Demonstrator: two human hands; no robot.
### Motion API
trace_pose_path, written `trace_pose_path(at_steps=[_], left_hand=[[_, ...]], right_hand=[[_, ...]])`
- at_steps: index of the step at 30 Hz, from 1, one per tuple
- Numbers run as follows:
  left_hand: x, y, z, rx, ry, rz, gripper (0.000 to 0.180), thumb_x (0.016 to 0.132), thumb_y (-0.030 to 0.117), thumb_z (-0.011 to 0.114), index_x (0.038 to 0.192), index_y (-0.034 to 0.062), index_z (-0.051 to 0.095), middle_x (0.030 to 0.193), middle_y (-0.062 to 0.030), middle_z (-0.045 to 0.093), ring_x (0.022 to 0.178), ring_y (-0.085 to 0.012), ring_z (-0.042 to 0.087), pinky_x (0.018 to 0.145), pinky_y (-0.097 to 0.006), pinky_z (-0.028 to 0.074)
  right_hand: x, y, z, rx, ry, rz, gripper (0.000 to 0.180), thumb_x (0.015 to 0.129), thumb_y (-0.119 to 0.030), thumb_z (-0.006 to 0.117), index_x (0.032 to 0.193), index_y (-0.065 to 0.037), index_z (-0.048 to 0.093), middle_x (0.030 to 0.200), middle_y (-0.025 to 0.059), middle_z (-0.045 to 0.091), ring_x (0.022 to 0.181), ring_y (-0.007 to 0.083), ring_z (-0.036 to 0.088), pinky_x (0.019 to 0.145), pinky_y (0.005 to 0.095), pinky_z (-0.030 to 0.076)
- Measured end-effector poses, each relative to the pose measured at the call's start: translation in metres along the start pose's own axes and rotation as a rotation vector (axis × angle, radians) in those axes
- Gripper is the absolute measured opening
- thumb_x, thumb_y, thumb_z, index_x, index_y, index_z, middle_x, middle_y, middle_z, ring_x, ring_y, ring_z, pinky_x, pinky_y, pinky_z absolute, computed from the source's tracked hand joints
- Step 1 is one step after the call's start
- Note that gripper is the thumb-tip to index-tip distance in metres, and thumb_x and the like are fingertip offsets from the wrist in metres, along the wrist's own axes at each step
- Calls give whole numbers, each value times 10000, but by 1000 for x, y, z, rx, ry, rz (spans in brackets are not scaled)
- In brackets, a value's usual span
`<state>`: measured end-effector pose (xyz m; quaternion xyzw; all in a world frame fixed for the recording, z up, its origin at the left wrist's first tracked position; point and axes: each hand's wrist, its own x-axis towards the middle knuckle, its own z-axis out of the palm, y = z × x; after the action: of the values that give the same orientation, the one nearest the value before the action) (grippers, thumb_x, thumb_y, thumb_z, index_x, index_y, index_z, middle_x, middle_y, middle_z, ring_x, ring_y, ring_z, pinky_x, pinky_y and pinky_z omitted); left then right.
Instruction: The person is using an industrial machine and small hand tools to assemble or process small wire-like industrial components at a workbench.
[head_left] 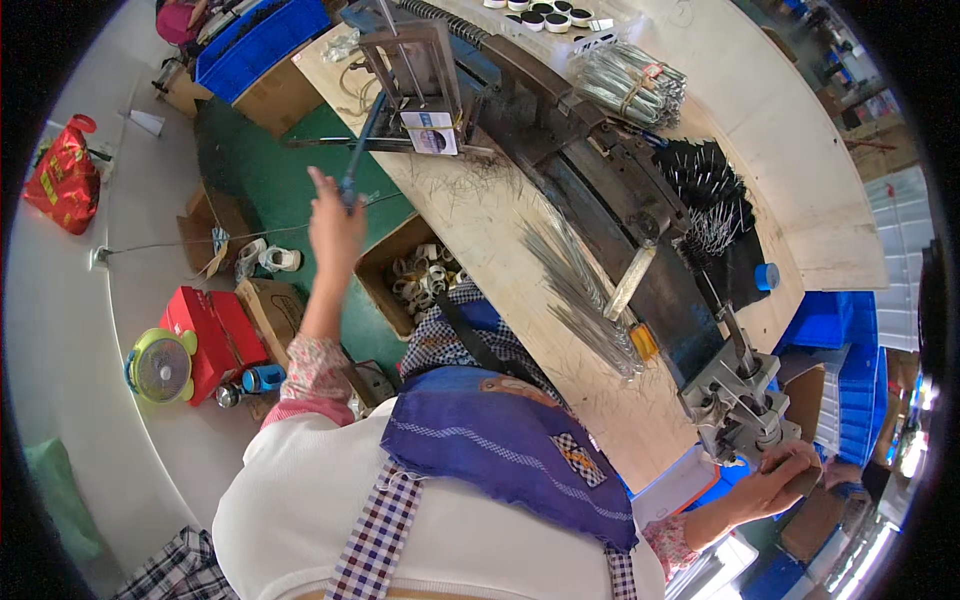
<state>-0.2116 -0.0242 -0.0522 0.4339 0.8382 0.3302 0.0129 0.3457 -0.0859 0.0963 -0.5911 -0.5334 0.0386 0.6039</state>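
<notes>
Out to the left, my left hand [337,228] is closed around the lower end of a blue lever [357,155], one finger sticking up. That lever runs up to a metal frame [410,75] on the bench, which has a small picture card [430,132] strapped to it. At the lower right, my right hand [775,482] curls around a dark round part [804,478] at the end of a metal clamping fixture [740,405]. A thin rod with dark bristles [706,285] leads into this fixture. Thin metal wires [575,290] lie in a loose bundle on the wooden bench [450,195].
Beyond the machine rail [570,150] lie a tied wire bundle [630,85] and a pile of black-bristled brushes [705,190]. A blue cap [767,277] sits near the bench's right edge. Below the bench stands a box of white rings [385,262]. A green fan [160,366] is at left.
</notes>
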Motion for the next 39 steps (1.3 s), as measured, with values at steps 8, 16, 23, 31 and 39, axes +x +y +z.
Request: trace_pose_path(at_steps=[8, 16, 23, 31, 39], left_hand=[[-107, 225, -37, -783, -895, 949, 782, 933, 260, 529, 1489, 16, 36, 1517, -218, 210, 1420, -360, 152, 1145, -508, 64], [-91, 210, 0, -949, -1018, 677, 220, 1003, 222, 422, 981, 27, 521, 940, -87, 557, 812, -185, 573, 716, -330, 471], [-139, 242, 33, -1082, -1522, -205, 255, 1024, 277, 385, 940, 82, 528, 737, -2, 452, 596, -80, 407, 544, -235, 382], [-48, 262, -8, -2136, -1813, -781, 209, 1021, 187, 375, 992, 35, 515, 835, 1, 429, 402, -18, 274, 337, -185, 218], [-53, 230, -18, -947, -1403, 284, 407, 906, 159, 575, 541, -12, 526, 563, -48, 530, 499, -58, 475, 450, -219, 311]], right_hand=[[-6, -47, 62, -58, -549, -24, 92, 807, 76, 540, 856, 4, 569, 771, 65, 573, 646, 104, 528, 600, 239, 440], [23, -38, 86, -170, -606, -69, 126, 814, 2, 620, 938, -20, 617, 861, 126, 640, 761, 301, 649, 689, 327, 519], [32, 12, 117, -486, -633, -497, 143, 770, -23, 584, 910, -30, 613, 872, 108, 554, 823, 284, 594, 704, 375, 510], [38, 12, 135, -490, -738, -589, 183, 753, -12, 623, 935, -20, 604, 859, 96, 585, 818, 276, 592, 684, 384, 509], [117, 36, 122, -517, -684, 213, 218, 898, -223, 596, 956, -14, 620, 764, 84, 660, 625, 134, 615, 528, 314, 507]])
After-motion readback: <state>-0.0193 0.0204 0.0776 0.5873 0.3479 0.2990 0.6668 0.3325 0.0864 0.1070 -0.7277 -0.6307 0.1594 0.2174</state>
